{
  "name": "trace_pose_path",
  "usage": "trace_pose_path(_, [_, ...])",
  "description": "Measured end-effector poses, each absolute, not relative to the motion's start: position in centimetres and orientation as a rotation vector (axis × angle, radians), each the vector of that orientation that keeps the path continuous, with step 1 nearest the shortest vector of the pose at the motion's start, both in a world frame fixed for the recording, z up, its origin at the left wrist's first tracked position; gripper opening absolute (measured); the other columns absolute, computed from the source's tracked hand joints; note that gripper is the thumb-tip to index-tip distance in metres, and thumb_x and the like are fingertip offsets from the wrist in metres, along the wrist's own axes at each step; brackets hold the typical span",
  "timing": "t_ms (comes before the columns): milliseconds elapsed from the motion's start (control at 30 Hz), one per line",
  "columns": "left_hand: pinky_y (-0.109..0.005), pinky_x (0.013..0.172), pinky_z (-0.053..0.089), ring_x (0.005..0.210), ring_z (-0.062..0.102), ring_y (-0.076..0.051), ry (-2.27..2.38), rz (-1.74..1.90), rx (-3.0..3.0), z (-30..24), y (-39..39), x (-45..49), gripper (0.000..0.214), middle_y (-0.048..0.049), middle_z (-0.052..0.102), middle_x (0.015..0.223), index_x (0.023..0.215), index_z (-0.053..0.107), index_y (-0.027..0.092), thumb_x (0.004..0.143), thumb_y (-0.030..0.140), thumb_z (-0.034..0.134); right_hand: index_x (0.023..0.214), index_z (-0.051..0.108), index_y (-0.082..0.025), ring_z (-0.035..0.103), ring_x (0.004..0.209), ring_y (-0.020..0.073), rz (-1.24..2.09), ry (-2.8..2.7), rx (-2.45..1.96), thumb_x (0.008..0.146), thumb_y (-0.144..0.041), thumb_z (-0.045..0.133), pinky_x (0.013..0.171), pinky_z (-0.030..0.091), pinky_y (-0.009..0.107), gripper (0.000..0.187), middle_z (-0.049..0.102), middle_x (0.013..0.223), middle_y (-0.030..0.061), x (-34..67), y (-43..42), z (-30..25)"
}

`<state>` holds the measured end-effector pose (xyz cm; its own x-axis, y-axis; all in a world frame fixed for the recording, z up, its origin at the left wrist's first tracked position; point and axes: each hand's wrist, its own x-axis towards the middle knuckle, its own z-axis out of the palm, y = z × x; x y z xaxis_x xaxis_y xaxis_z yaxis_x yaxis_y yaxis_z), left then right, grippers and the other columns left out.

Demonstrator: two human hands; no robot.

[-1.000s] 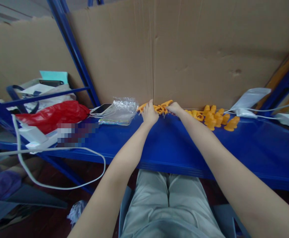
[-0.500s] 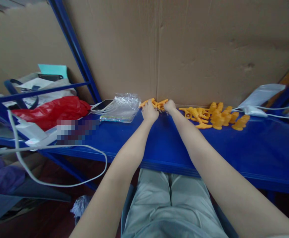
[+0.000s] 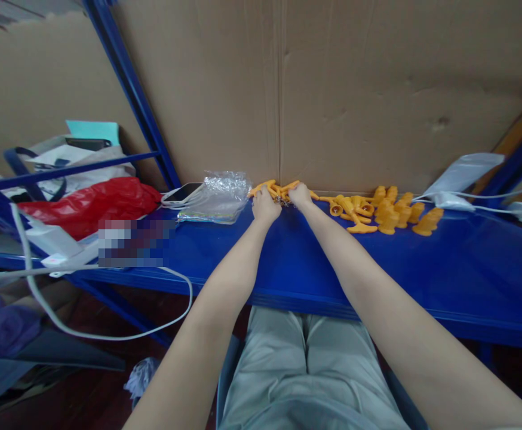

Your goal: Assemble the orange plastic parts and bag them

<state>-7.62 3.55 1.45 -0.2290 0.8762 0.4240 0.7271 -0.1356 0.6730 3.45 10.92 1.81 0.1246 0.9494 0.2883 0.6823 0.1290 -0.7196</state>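
Note:
Both my arms reach across a blue shelf to its back edge, against a cardboard wall. My left hand and my right hand sit close together, fingers curled down onto a small pile of orange plastic parts. Each hand looks closed on pieces from that pile; the fingertips are hidden. A second group of orange parts, several upright and some lying flat, stands to the right of my right hand.
A crumpled clear plastic bag and a phone lie left of my hands. Further left are a red bag, a white cable and papers. White bags and cables lie at the right. My legs show below.
My hands have stayed at the pile and drawn slightly closer together. The view has shifted a little, showing more flat orange parts to the right.

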Motion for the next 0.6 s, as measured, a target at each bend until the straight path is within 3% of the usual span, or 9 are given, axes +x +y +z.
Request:
trace_pose_path(133, [-0.047, 0.110, 0.043, 0.138, 0.047, -0.033, 1.949, 1.280, 1.862, 1.5, 3.5, -7.6, 0.059, -0.0194, 0.057, 0.139, 0.135, 0.046, 0.020, 0.079, 0.011, 0.063, 0.106, 0.063, -0.016, 0.066, 0.114, 0.0220, 0.396, -1.517, -1.658, 0.095, -0.021, 0.050, 0.097, 0.049, 0.032, 0.018, 0.071, 0.119, 0.0146, 2.6, 10.6, 2.2])
trace_pose_path(433, [-0.047, 0.111, 0.043, 0.140, 0.045, -0.033, 1.926, 1.255, 1.912, 1.5, 3.7, -7.6, 0.056, -0.0184, 0.055, 0.143, 0.133, 0.047, 0.019, 0.080, 0.009, 0.063, 0.102, 0.075, -0.012, 0.071, 0.096, 0.0232, 0.338, -1.852, -1.759, 0.084, -0.015, 0.057, 0.078, 0.052, 0.025, 0.025, 0.076, 0.096, 0.0123, 3.9, 10.0, 2.8])
trace_pose_path(600, [-0.046, 0.109, 0.045, 0.137, 0.049, -0.032, 1.989, 1.248, 1.916, 1.3, 4.0, -7.5, 0.054, -0.0180, 0.058, 0.139, 0.131, 0.048, 0.019, 0.080, 0.010, 0.064, 0.116, 0.073, -0.007, 0.071, 0.099, 0.0265, 0.211, -2.018, -1.874, 0.086, -0.017, 0.059, 0.076, 0.052, 0.026, 0.034, 0.075, 0.105, 0.0193, 5.2, 9.6, 4.6])
